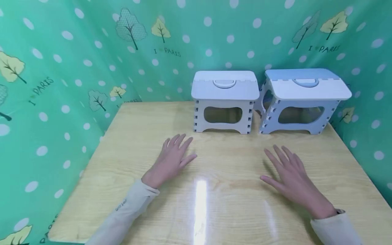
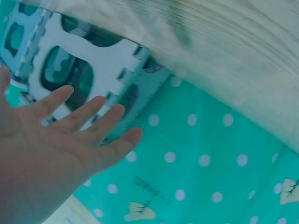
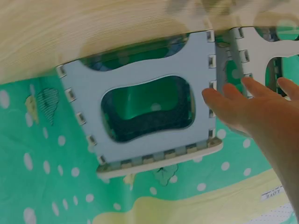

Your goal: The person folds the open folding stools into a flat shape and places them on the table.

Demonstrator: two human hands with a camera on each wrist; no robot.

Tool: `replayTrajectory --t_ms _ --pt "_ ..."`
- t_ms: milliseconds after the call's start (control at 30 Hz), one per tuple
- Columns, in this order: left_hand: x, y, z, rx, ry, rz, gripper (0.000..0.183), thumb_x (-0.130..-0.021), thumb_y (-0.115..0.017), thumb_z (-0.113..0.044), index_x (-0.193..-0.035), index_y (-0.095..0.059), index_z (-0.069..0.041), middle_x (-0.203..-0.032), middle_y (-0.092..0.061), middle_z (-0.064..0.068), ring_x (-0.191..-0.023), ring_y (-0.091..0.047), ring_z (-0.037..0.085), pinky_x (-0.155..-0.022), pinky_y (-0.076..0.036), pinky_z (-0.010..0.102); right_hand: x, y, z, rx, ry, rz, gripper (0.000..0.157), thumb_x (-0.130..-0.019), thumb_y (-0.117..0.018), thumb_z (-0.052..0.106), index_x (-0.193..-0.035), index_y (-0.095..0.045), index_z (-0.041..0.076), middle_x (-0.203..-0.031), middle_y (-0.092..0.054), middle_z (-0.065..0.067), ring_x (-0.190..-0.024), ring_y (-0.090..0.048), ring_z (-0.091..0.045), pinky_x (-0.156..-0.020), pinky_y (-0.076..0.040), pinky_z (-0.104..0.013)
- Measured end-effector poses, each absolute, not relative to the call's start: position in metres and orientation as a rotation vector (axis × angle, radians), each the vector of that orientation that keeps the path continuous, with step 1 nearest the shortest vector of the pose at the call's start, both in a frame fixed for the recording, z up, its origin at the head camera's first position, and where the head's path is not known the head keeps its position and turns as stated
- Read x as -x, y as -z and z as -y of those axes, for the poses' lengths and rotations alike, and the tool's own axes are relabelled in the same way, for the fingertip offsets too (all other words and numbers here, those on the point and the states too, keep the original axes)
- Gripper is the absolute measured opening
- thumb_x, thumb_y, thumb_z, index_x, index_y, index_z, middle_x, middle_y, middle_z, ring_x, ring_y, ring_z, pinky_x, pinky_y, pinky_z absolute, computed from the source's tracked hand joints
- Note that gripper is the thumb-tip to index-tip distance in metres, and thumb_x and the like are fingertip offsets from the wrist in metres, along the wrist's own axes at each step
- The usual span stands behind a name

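Two folding step stools stand unfolded side by side at the back of the wooden table. The white stool (image 1: 225,92) is in the middle, its top fitted with a handle. To its right stands the blue and white stool (image 1: 306,88), also with a handle on top. My left hand (image 1: 171,156) is spread, palm down, in front and to the left of the white stool, holding nothing. My right hand (image 1: 289,177) has its fingers spread in front of the blue and white stool and holds nothing. Both stools also show in the wrist views, upside down.
The wooden table (image 1: 137,136) has a pale grain and a bright light reflection near its front. A green curtain (image 1: 92,61) with white dots and tree prints hangs along the back and both sides, close behind the stools.
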State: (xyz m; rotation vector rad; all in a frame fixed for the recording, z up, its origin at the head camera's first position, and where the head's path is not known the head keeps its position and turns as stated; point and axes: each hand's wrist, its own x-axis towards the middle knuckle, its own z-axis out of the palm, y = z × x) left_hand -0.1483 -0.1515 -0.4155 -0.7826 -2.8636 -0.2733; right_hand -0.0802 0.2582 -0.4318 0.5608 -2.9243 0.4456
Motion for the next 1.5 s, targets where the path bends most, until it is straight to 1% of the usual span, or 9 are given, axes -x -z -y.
replayTrajectory --t_ms 133,233,467,633,733,833,1067,1333,1500 --pt "0.165 0.414 0.160 0.727 0.418 2.832 0.062 -0.103 -0.045 -0.051 -0.146 -0.045 -0.006 -0.147 -0.046 0.018 -0.137 -0.041 0.038 -0.110 -0.031 0.059 0.097 0.427 -0.251 -0.530 -0.617 2.983 0.087 -0.095 -0.061 0.053 -0.160 -0.017 0.016 -0.160 -0.024 -0.024 -0.144 -0.020 -0.048 -0.111 -0.017 -0.070" --pt "0.180 0.410 0.162 0.698 0.554 2.816 0.061 -0.104 -0.049 -0.046 -0.147 -0.043 -0.004 -0.147 -0.047 0.018 -0.136 -0.042 0.036 -0.110 -0.035 0.056 0.114 0.419 -0.248 -0.488 -0.769 3.014 0.086 -0.097 -0.059 0.051 -0.161 -0.013 0.015 -0.159 -0.024 -0.024 -0.143 -0.024 -0.048 -0.110 -0.023 -0.068" --pt "0.223 0.402 0.153 0.640 0.873 2.865 0.073 -0.103 -0.049 -0.046 -0.157 -0.022 -0.006 -0.161 -0.026 0.014 -0.148 -0.026 0.031 -0.118 -0.025 0.049 0.164 0.405 -0.240 -0.458 -1.005 2.984 0.090 -0.100 -0.051 0.054 -0.160 -0.002 0.011 -0.158 -0.024 -0.027 -0.143 -0.026 -0.047 -0.110 -0.026 -0.067" --pt "0.248 0.413 0.140 0.600 1.148 2.861 0.083 -0.102 -0.051 -0.047 -0.160 -0.006 -0.010 -0.166 -0.012 0.012 -0.151 -0.016 0.029 -0.120 -0.019 0.048 0.191 0.409 -0.226 -0.451 -1.082 2.960 0.091 -0.101 -0.054 0.048 -0.160 0.003 0.008 -0.159 -0.020 -0.028 -0.142 -0.027 -0.048 -0.111 -0.027 -0.066" --pt "0.260 0.420 0.131 0.570 1.307 2.817 0.085 -0.101 -0.054 -0.047 -0.161 -0.003 -0.014 -0.165 -0.015 0.011 -0.149 -0.020 0.030 -0.119 -0.022 0.048 0.204 0.412 -0.216 -0.464 -1.151 2.932 0.089 -0.101 -0.057 0.040 -0.159 0.002 0.007 -0.161 -0.017 -0.027 -0.144 -0.025 -0.047 -0.112 -0.026 -0.064" --pt "0.267 0.425 0.118 0.582 1.455 2.760 0.082 -0.101 -0.056 -0.043 -0.161 -0.006 -0.017 -0.161 -0.026 0.011 -0.145 -0.030 0.030 -0.116 -0.028 0.048 0.216 0.413 -0.209 -0.472 -1.219 2.888 0.086 -0.102 -0.058 0.032 -0.159 0.001 0.007 -0.160 -0.019 -0.026 -0.144 -0.025 -0.046 -0.113 -0.025 -0.063" --pt "0.268 0.427 0.097 0.523 1.525 2.737 0.087 -0.097 -0.060 -0.049 -0.159 -0.008 -0.018 -0.158 -0.033 0.008 -0.141 -0.037 0.029 -0.112 -0.036 0.048 0.232 0.420 -0.202 -0.420 -1.310 2.801 0.086 -0.099 -0.062 0.035 -0.158 -0.006 0.011 -0.156 -0.028 -0.022 -0.142 -0.031 -0.042 -0.113 -0.029 -0.059" --pt "0.249 0.422 0.101 0.577 1.498 2.736 0.084 -0.096 -0.063 -0.045 -0.158 -0.014 -0.018 -0.154 -0.037 0.006 -0.140 -0.040 0.026 -0.112 -0.037 0.047 0.218 0.413 -0.201 -0.411 -1.346 2.803 0.083 -0.097 -0.066 0.026 -0.156 -0.012 0.005 -0.151 -0.035 -0.026 -0.137 -0.038 -0.045 -0.110 -0.034 -0.060" --pt "0.233 0.423 0.106 0.630 1.509 2.734 0.084 -0.096 -0.064 -0.044 -0.158 -0.014 -0.017 -0.155 -0.036 0.006 -0.139 -0.041 0.026 -0.111 -0.038 0.045 0.206 0.412 -0.201 -0.411 -1.333 2.862 0.081 -0.099 -0.063 0.031 -0.155 -0.012 0.002 -0.148 -0.036 -0.027 -0.135 -0.041 -0.044 -0.108 -0.037 -0.059"
